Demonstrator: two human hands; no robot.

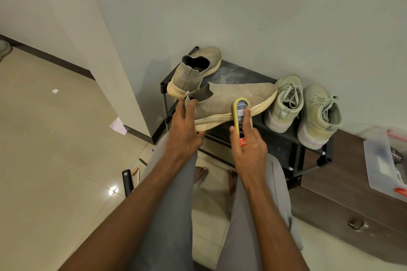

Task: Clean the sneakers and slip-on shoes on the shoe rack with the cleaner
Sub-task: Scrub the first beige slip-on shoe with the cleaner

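Slip-on shoe [231,99] held above shoe rack [242,70]; my left hand [184,130] grips heel, right hand [246,145] clasps cleaner [240,114] against sole. Risk: hard scrubbing twists shoe loose.

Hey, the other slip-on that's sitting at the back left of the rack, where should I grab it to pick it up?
Take the slip-on shoe by its heel collar, coming from the front. Its heel faces you at the shoe rack edge, the opening gapes upward, and the toe points to the wall.
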